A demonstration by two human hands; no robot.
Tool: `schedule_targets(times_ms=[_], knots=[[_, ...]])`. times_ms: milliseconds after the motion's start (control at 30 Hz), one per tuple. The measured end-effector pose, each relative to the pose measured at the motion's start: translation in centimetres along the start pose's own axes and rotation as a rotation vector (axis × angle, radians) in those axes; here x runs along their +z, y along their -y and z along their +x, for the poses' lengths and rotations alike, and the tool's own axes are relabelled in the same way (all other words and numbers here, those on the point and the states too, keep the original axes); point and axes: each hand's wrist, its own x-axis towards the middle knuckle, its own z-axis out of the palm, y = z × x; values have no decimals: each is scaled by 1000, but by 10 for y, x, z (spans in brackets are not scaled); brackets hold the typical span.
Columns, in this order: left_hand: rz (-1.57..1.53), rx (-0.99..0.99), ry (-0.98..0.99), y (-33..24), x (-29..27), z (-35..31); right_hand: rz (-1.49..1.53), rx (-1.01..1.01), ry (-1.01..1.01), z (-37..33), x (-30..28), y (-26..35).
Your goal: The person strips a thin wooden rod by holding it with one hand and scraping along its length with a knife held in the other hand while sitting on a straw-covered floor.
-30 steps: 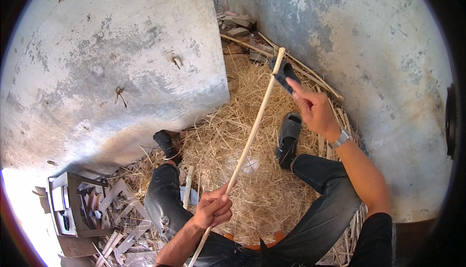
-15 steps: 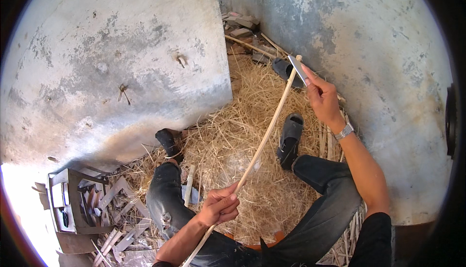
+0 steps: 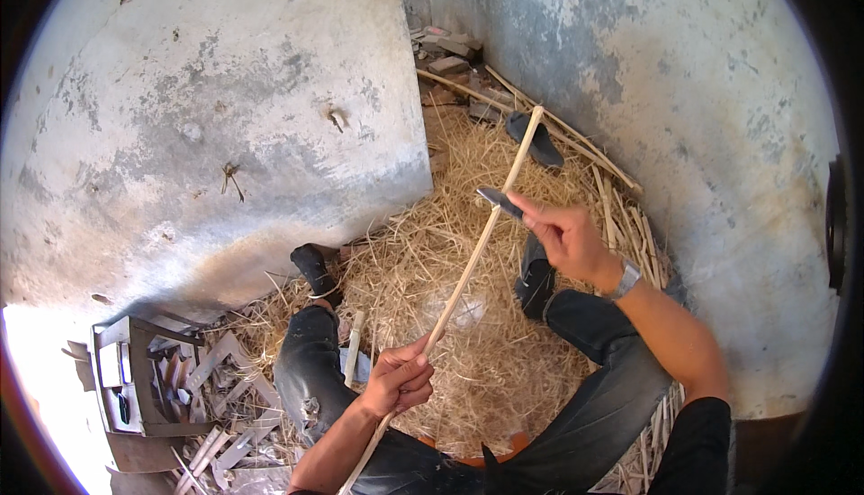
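A long, pale wooden strip slants from my lap up toward the far wall. Near its lower part, my left hand is closed around it. My right hand grips a knife, its dark blade lying across the strip in the upper half; the fingers cover the handle. A metal-banded watch circles my right wrist. The strip's lower end runs past my left forearm to the picture's bottom edge.
Straw-like shavings cover the floor between my legs. A dark slipper lies near the right wall. Bricks and long sticks rest in the corner. At lower left stands a wooden frame beside scrap pieces.
My right hand and the knife have come down along the strip, from its far tip toward me. The strip's far end has shifted slightly left; my left hand keeps its hold.
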Motion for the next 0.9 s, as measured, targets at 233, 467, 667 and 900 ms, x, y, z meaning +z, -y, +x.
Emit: schedule_targets(times_ms=[233, 467, 667, 900], knots=[[81, -1, 58, 3, 4, 6, -13, -71, -98, -11, 26, -11], [37, 20, 19, 4, 5, 5, -4, 130, -223, 16, 20, -7], [15, 39, 41, -2, 8, 4, 55, -205, -66, -5, 47, 16], [3, 45, 74, -2, 10, 14, 158, -75, -71, -17, 64, 47]])
